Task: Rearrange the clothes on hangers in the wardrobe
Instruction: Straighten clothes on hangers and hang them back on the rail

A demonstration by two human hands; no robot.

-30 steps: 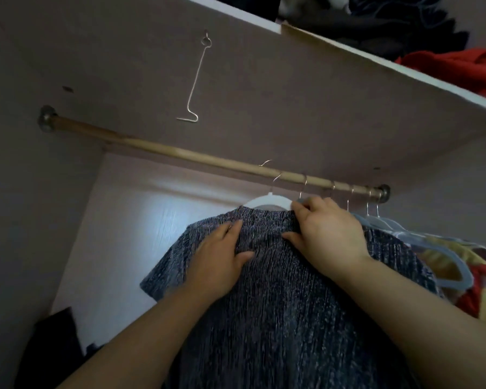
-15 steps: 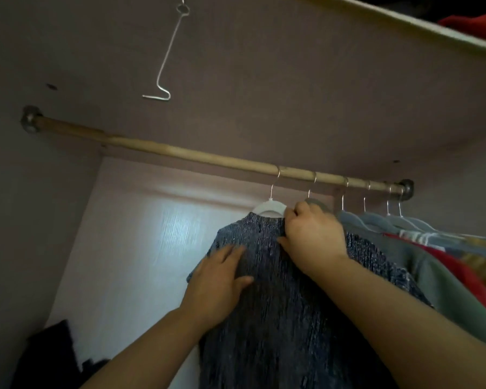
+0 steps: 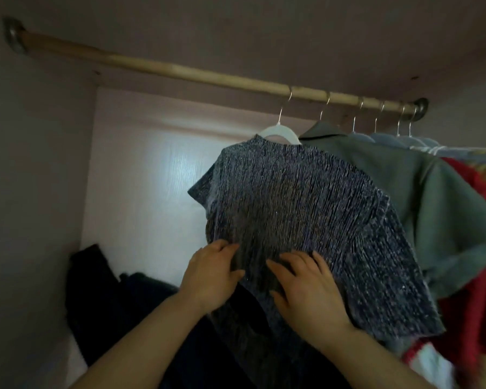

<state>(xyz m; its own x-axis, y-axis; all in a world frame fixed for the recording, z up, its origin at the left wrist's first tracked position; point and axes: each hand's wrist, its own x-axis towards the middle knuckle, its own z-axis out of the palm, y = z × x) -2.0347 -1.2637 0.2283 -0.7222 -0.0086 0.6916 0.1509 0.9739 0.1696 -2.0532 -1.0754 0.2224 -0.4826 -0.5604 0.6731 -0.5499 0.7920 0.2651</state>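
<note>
1. Blue-grey knit top (image 3: 306, 209) hangs on a white hanger (image 3: 278, 133). The hanger is hooked on the rod (image 3: 180, 73) at 1 o'clock, leftmost of the row, just beside a green jacket (image 3: 432, 197) at 3 o'clock.
2. Right hand (image 3: 309, 290) lies flat on the top's lower part, fingers spread wide.
3. Left hand (image 3: 211, 272), at its 9 o'clock, sits on the fabric's edge with fingers loosely bent; whether they pinch it I cannot tell.
4. The step looks like smoothing. Stroke lightly from 12 towards 6 o'clock, so the knit neither slips off the hanger nor drags the hook along the rod.
</note>
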